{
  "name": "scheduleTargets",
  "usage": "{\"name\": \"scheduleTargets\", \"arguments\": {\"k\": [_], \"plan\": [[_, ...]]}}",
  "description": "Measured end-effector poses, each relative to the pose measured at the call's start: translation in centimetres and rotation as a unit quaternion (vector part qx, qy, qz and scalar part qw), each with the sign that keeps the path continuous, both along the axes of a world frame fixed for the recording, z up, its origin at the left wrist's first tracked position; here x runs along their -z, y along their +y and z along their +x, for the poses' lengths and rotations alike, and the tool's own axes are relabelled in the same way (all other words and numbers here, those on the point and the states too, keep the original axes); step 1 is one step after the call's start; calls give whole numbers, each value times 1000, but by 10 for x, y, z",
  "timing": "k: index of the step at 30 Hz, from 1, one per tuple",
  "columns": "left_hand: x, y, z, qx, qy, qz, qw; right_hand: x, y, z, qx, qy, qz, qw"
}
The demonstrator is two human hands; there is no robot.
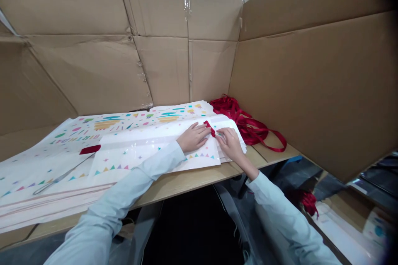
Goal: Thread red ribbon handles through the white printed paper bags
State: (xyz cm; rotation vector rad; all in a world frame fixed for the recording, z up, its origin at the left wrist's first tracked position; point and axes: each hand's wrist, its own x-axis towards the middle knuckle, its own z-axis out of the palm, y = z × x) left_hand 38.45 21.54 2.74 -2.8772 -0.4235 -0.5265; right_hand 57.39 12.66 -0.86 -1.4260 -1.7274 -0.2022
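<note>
A white printed sheet [149, 143] with coloured stars and small triangles lies on top of a stack near the table's front edge. Palm down on it rests my left hand [194, 136], fingers stretched out, their tips beside a short red ribbon [212, 129]. My right hand [230, 143] is closed in a pinch on the lower end of this ribbon, at the sheet's right part. More white layers show under the right hand. What is under my left palm is hidden.
Printed sheets [27, 165] cover the table's left side, bearing a red ribbon piece [90, 149] and a thin metal tool with a looped end [59, 179]. Tangled red ribbon [245, 122] lies at the right rear. Cardboard walls [311, 78] enclose the back and right.
</note>
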Motion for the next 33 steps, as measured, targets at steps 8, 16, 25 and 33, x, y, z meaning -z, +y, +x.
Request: {"name": "scheduleTargets", "arguments": {"k": [8, 16, 25, 33], "plan": [[3, 5, 0, 10, 4, -8, 1000, -31, 19, 9, -75, -37, -144, 986], [4, 2, 1, 9, 0, 10, 1000, -57, 25, 24, -150, -41, -223, 962], [4, 4, -1, 11, 4, -10, 1000, -42, 12, 35, -108, 21, -171, 979], [-1, 8, 1, 4, 39, -12, 999, -49, 32, 3, -77, -28, -244, 966]]}}
